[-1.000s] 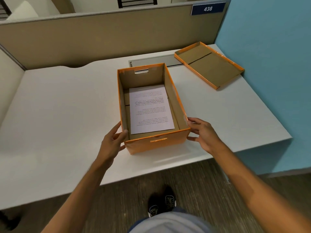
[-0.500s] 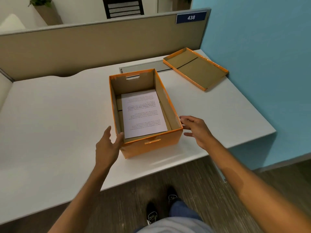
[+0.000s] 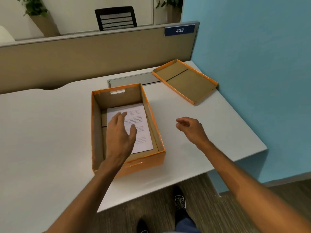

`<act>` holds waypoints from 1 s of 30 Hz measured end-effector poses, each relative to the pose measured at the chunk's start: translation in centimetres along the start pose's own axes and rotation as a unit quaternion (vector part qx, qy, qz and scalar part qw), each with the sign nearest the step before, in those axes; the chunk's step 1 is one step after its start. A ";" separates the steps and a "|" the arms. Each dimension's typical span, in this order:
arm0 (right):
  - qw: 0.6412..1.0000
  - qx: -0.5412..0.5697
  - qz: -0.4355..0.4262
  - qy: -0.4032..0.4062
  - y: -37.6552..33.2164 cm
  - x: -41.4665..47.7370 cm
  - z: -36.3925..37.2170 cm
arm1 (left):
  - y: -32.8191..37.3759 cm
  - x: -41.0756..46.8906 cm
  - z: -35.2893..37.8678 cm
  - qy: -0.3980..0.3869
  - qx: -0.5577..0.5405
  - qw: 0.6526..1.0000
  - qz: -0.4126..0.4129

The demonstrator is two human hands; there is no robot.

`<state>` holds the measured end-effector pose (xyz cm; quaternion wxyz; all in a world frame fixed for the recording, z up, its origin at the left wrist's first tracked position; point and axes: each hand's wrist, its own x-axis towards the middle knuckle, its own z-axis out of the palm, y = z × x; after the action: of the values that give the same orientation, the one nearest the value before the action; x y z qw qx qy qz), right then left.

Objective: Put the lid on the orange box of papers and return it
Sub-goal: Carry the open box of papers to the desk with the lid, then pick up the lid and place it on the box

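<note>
With the box under the open, empty left hand and the lid lying upturned beyond the loosely curled, empty right hand, the lid is best gripped at both long rims, flipped and lowered squarely.

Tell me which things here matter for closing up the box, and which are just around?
Part of the job: orange box, papers, lid, left hand, right hand.

Just around: desk, partition, sign 438, chair, plants.
</note>
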<state>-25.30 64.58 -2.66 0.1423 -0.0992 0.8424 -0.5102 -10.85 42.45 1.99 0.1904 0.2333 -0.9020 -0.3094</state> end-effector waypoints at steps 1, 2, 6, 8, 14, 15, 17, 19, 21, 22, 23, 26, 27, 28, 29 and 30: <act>1.000 -0.011 -0.008 -0.002 0.2 0.9 -0.7 | 1.0 0.8 0.9 -0.006 -0.001 1.000 0.007; 1.000 -0.024 -0.014 -0.005 0.4 1.9 -1.5 | 2.1 1.6 2.0 -0.010 0.000 1.000 0.013; 0.998 -0.060 -0.032 -0.011 1.6 6.1 -5.0 | 6.7 5.0 6.4 -0.020 -0.019 0.999 0.016; 0.996 -0.079 -0.039 -0.015 2.5 8.3 -6.7 | 8.7 6.7 8.8 -0.034 -0.029 0.999 0.014; 0.989 -0.139 -0.051 -0.017 5.3 14.5 -10.6 | 11.5 11.3 15.7 -0.116 -0.031 0.993 0.002; 0.986 -0.154 -0.055 -0.016 5.8 15.4 -11.0 | 11.7 12.0 16.8 -0.135 -0.034 0.990 -0.008; 0.980 -0.187 -0.064 -0.011 6.9 17.3 -11.5 | 11.9 13.3 18.9 -0.167 -0.039 0.985 -0.032; 0.971 -0.226 -0.072 -0.010 7.8 19.1 -11.8 | 12.1 14.8 21.0 -0.196 -0.044 0.978 -0.060; 0.960 -0.266 -0.084 -0.014 8.7 20.9 -11.8 | 12.2 16.3 23.0 -0.222 -0.062 0.969 -0.094; 0.955 -0.282 -0.089 -0.013 9.2 21.7 -11.7 | 12.2 17.0 24.1 -0.232 -0.072 0.963 -0.113; 0.951 -0.295 -0.095 -0.010 9.7 22.5 -11.6 | 12.3 17.6 25.2 -0.240 -0.081 0.958 -0.132; 0.933 -0.334 -0.136 -0.007 10.8 24.6 -11.1 | 12.4 19.3 28.3 -0.256 -0.134 0.936 -0.202; 0.923 -0.350 -0.157 -0.011 11.2 25.1 -11.0 | 12.4 19.8 29.2 -0.257 -0.158 0.926 -0.229; 0.914 -0.365 -0.179 -0.016 11.6 25.7 -10.9 | 12.5 20.2 30.0 -0.255 -0.178 0.916 -0.255; 0.904 -0.379 -0.197 -0.023 11.9 26.2 -10.8 | 12.4 20.7 30.9 -0.249 -0.196 0.907 -0.279; 0.896 -0.392 -0.207 -0.034 12.1 26.6 -10.8 | 12.4 21.2 31.7 -0.238 -0.214 0.897 -0.305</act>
<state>-54.27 70.80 -12.39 0.0115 -0.3366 0.9291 -0.1530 -47.43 54.65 -9.09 -0.0887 0.3699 -0.7166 -0.5846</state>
